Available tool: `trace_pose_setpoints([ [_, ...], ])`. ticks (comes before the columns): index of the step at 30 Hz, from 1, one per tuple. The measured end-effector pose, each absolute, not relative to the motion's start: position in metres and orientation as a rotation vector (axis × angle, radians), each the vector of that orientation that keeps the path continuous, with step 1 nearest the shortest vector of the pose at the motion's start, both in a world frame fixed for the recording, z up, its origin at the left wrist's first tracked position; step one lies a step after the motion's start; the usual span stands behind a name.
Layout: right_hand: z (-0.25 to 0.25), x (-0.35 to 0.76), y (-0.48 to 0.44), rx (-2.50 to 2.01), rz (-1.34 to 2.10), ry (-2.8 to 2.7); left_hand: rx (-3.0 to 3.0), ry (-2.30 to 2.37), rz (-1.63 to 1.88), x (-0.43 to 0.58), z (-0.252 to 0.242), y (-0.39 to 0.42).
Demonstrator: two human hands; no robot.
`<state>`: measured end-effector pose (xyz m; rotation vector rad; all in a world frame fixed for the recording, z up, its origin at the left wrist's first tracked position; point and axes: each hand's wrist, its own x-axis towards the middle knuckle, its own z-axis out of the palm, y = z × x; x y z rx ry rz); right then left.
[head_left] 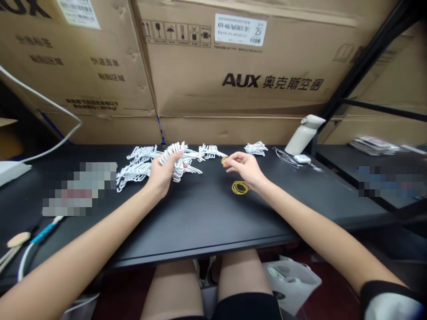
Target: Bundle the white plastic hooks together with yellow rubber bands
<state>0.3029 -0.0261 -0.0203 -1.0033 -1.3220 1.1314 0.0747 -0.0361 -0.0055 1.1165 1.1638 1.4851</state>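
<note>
My left hand (159, 177) is closed around a bundle of white hooks (177, 162), their curved ends bunched together above the table. Piles of similar white hooks (133, 171) lie beside and behind that hand, and a smaller row of white hooks (208, 151) sits between my hands. With thumb and fingertips, my right hand (247, 169) pinches a small yellow rubber band (223, 161), partly hidden by the fingers. Just below the right hand, several yellow rubber bands (240, 188) lie in a loose ring on the table. Farther back rests a separate bunch of white hooks (255, 148).
Large cardboard boxes (207, 98) stand along the back of the black table (200, 222). At right are a white bottle (304, 134), glasses (286, 158) and a small white case (302, 158). A blurred-out object (80, 189) with a cable (45, 232) lies left.
</note>
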Motion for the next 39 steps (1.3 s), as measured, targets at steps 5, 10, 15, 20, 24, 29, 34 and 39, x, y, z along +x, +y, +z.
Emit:
trace_pose_setpoints([
  [5, -0.014, 0.315, -0.02, -1.063, 1.189, -1.237, 1.078, 1.134, 1.527, 0.073, -0.006, -0.034],
  [10, -0.012, 0.327, -0.013, -0.993, 1.444, -1.152, 1.069, 1.113, 1.535, 0.075, -0.006, -0.035],
  [15, -0.013, 0.328, -0.014, -0.956, 1.584, -1.332, 1.059, 1.141, 1.527, 0.075, -0.005, -0.036],
  [20, -0.008, 0.335, -0.016, -0.996, 1.653, -1.644, 1.018, 1.137, 1.487, 0.073, -0.007, -0.035],
  [24, -0.002, 0.345, -0.016, -1.088, 1.656, -1.813, 0.993, 1.123, 1.479, 0.071, -0.01, -0.032],
  [29, 0.002, 0.359, -0.013, -1.234, 1.631, -2.114, 1.012, 1.105, 1.475, 0.071, -0.009, -0.032],
  [34, 0.007, 0.369, -0.012, -1.277, 1.642, -2.139, 1.026, 1.086, 1.473, 0.072, -0.009, -0.032],
  [39, 0.009, 0.368, -0.014, -1.145, 1.743, -2.137, 1.058, 1.094, 1.457, 0.07, -0.01, -0.031],
])
